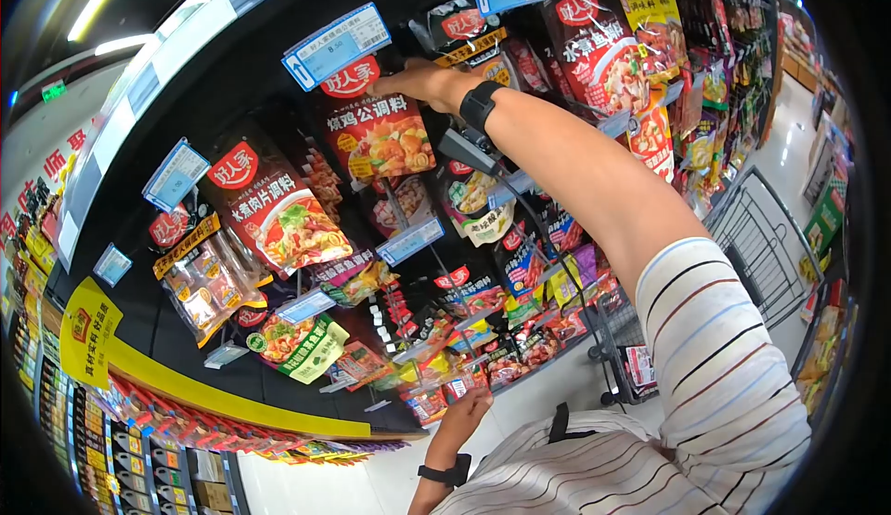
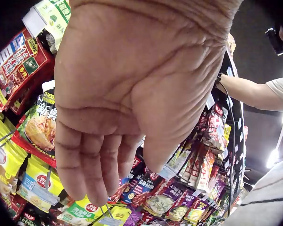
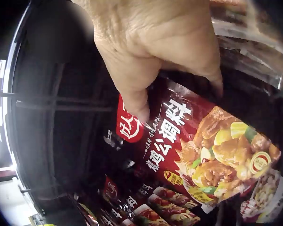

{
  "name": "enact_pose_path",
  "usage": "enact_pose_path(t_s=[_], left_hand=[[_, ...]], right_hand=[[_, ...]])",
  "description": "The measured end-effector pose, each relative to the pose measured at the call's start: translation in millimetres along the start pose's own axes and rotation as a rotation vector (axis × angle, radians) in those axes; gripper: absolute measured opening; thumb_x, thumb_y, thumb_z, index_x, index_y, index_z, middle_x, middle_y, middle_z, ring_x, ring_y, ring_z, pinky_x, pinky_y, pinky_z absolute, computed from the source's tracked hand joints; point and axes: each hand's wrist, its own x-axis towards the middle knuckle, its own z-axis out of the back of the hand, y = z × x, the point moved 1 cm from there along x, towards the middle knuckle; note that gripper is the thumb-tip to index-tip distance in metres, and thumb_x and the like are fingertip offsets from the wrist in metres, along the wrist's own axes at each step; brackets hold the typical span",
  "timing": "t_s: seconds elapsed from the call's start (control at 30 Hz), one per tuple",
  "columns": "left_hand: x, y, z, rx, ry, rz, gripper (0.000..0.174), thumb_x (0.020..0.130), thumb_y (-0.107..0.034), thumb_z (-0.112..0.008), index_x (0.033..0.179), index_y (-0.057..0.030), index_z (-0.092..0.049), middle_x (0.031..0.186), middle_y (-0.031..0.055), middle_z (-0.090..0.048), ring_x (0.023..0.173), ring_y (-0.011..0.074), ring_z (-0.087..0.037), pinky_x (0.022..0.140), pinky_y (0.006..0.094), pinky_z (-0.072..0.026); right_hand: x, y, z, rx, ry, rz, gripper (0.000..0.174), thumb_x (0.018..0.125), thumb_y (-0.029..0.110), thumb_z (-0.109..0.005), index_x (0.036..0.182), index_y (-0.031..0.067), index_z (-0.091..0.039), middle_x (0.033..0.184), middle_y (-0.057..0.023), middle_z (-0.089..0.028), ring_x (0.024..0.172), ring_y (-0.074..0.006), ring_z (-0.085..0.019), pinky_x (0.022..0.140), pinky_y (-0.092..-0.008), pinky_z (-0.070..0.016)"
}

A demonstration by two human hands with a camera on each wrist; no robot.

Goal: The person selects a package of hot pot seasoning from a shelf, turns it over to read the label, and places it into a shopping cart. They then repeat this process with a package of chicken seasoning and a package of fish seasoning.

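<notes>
My right hand [image 1: 429,84] is raised to the shelf and grips the upper edge of a red seasoning packet [image 1: 385,135] with a chicken dish printed on it. In the right wrist view, the thumb lies on the front of the packet [image 3: 212,150] near its red logo, and the fingers go behind its side edge. Similar packets [image 3: 146,209] hang behind it. Low down near my waist, my left hand [image 1: 464,418] hangs with loosely bent fingers and holds nothing. Its palm [image 2: 127,94] fills much of the left wrist view, in front of hanging bags.
Price tags [image 1: 339,46] stick out from the hooks above the packets. A boiled-meat seasoning packet [image 1: 278,204] hangs to the left, a fish seasoning packet [image 1: 603,51] to the right. A shopping cart [image 1: 761,237] stands at the right. Yellow shelf edging [image 1: 241,399] curves along the lower left.
</notes>
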Motion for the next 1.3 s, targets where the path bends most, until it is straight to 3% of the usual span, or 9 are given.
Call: enact_pose_path(t_s=[0.1, 0.23, 0.33, 0.47, 0.5, 0.73, 1.0, 1.17, 1.3], left_hand=[[0, 3, 1, 0.011, 0.016, 0.005, 0.043, 0.096, -0.034, -0.063, 0.123, 0.0002, -0.060, 0.111, 0.0197, -0.069, 0.100, 0.0268, -0.068, 0.086, 0.0342, -0.0526], [-4, 6, 1, 0.020, -0.001, 0.004, 0.043, 0.096, -0.034, -0.063, 0.123, 0.0002, -0.060, 0.111, 0.0198, -0.069, 0.100, 0.0282, -0.068, 0.086, 0.0344, -0.0524], [-8, 2, 2, 0.039, -0.004, 0.019, 0.043, 0.096, -0.034, -0.062, 0.122, -0.0003, -0.060, 0.109, 0.0195, -0.069, 0.098, 0.0286, -0.068, 0.085, 0.0342, -0.0523], [-12, 2, -3, 0.022, 0.000, 0.034, 0.042, 0.096, -0.034, -0.063, 0.121, -0.0008, -0.060, 0.105, 0.0190, -0.070, 0.096, 0.0281, -0.068, 0.083, 0.0342, -0.0522], [-13, 6, -4, 0.018, 0.002, 0.038, 0.042, 0.096, -0.034, -0.063, 0.121, -0.0008, -0.060, 0.105, 0.0188, -0.070, 0.096, 0.0279, -0.068, 0.083, 0.0343, -0.0522], [-17, 8, -4, -0.002, 0.009, 0.051, 0.042, 0.096, -0.034, -0.063, 0.121, -0.0012, -0.060, 0.103, 0.0180, -0.070, 0.096, 0.0271, -0.068, 0.084, 0.0346, -0.0521], [-17, 16, -10, 0.006, 0.025, 0.053, 0.043, 0.096, -0.034, -0.063, 0.123, -0.0003, -0.059, 0.107, 0.0192, -0.069, 0.097, 0.0268, -0.068, 0.085, 0.0343, -0.0517], [-14, 8, -11, -0.013, 0.040, 0.066, 0.043, 0.096, -0.033, -0.063, 0.123, 0.0001, -0.059, 0.106, 0.0192, -0.069, 0.098, 0.0267, -0.067, 0.086, 0.0344, -0.0515], [-14, 6, -12, -0.034, 0.049, 0.071, 0.044, 0.096, -0.034, -0.062, 0.123, 0.0002, -0.058, 0.106, 0.0193, -0.069, 0.099, 0.0268, -0.067, 0.086, 0.0345, -0.0514]], right_hand=[[-8, 1, -5, 0.058, -0.066, 0.016, 0.096, 0.075, 0.042, -0.083, 0.138, -0.0144, -0.039, 0.134, -0.0246, -0.054, 0.124, -0.0294, -0.053, 0.105, -0.0364, -0.0409], [-51, 33, -9, 0.043, -0.121, -0.032, 0.108, 0.076, 0.045, -0.081, 0.148, -0.0127, -0.026, 0.147, -0.0295, -0.040, 0.136, -0.0336, -0.042, 0.109, -0.0366, -0.0375], [-55, 35, -14, -0.055, -0.210, -0.029, 0.090, 0.082, 0.041, -0.077, 0.146, -0.0061, -0.036, 0.139, -0.0241, -0.052, 0.123, -0.0311, -0.055, 0.099, -0.0370, -0.0462], [-15, 6, -14, 0.059, -0.209, 0.057, 0.074, 0.085, 0.033, -0.074, 0.140, -0.0072, -0.045, 0.137, -0.0236, -0.054, 0.123, -0.0305, -0.056, 0.101, -0.0355, -0.0451], [-25, 14, -20, 0.023, -0.341, 0.082, 0.071, 0.086, 0.024, -0.076, 0.137, -0.0133, -0.044, 0.128, -0.0218, -0.060, 0.110, -0.0257, -0.062, 0.093, -0.0335, -0.0499], [-40, 25, -19, 0.257, -0.300, 0.097, 0.038, 0.088, 0.022, -0.072, 0.116, -0.0029, -0.065, 0.108, -0.0130, -0.070, 0.095, -0.0199, -0.065, 0.085, -0.0322, -0.0507], [-71, 46, 2, 0.337, -0.266, 0.077, 0.048, 0.090, 0.021, -0.071, 0.126, -0.0060, -0.055, 0.110, -0.0163, -0.069, 0.090, -0.0212, -0.068, 0.080, -0.0337, -0.0547], [-92, 57, 15, 0.550, -0.046, 0.207, 0.029, 0.091, 0.012, -0.066, 0.110, -0.0086, -0.059, 0.103, -0.0198, -0.070, 0.084, -0.0224, -0.072, 0.077, -0.0352, -0.0609], [-101, 65, 23, 0.703, 0.049, 0.124, 0.018, 0.089, 0.008, -0.066, 0.097, -0.0080, -0.064, 0.094, -0.0189, -0.071, 0.078, -0.0251, -0.072, 0.075, -0.0387, -0.0609]])
